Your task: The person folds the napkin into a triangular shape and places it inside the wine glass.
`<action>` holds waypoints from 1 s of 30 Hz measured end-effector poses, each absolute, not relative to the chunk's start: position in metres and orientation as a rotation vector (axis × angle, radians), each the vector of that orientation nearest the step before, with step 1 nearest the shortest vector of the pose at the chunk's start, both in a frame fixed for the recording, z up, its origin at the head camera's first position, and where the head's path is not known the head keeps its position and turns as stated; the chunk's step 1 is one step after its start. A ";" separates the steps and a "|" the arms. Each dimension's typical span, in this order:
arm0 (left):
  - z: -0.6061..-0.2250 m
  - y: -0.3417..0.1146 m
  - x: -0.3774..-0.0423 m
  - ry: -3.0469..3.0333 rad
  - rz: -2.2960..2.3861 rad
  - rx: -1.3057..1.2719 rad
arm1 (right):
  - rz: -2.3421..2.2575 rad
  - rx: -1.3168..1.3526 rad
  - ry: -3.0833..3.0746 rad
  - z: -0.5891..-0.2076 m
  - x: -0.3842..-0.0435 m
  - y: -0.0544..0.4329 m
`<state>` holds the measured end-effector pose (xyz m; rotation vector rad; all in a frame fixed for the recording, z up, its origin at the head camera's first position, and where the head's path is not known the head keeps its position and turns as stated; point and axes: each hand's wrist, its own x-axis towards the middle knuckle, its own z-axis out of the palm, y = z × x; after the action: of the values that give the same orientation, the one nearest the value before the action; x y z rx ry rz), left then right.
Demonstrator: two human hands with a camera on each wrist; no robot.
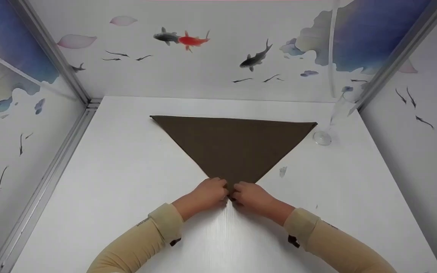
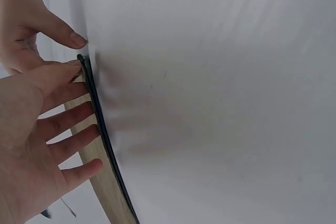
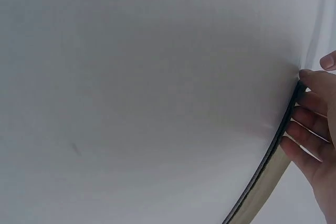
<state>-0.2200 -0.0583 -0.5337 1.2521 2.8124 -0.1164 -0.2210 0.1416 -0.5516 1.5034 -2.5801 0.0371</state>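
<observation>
A dark brown cloth napkin [image 1: 233, 146], folded into a triangle, lies flat with its long side toward the back wall and one point toward the person. At that near point my left hand [image 1: 211, 192] pinches the left edge of the cloth. In the left wrist view its thumb [image 2: 71, 68] is at the tip, and the other fingers are spread along the edge. My right hand [image 1: 254, 197] faces it and pinches the right edge, its thumb [image 3: 310, 75] at the tip in the right wrist view. The hands nearly meet.
A clear stemmed glass [image 1: 322, 138] stands at the back right, close to the napkin's right corner. The white table [image 1: 108, 159] is bounded by printed panels [image 1: 203, 76] at the back and both sides, with metal frame posts [image 1: 51, 49] at the corners.
</observation>
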 end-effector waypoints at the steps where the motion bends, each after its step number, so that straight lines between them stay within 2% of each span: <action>1: -0.534 -0.059 -0.221 2.816 -0.108 1.272 | 0.018 1.512 -2.565 -0.552 -0.221 0.140; 5: -0.536 -0.062 -0.224 2.816 -0.032 1.302 | -0.027 1.513 -2.512 -0.551 -0.223 0.136; 10: -0.537 -0.061 -0.227 2.794 0.121 1.212 | 0.005 1.505 -2.550 -0.548 -0.224 0.135; 20: -0.539 -0.046 -0.230 2.859 0.150 0.964 | 0.529 1.298 -2.851 -0.551 -0.237 0.136; 30: -0.542 -0.041 -0.236 2.912 0.182 0.868 | 0.904 1.048 -3.000 -0.551 -0.241 0.139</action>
<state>-0.2358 -0.0407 -0.5420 0.8679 2.9124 0.1822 -0.2407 0.1395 -0.5513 1.0480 -3.0003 0.9040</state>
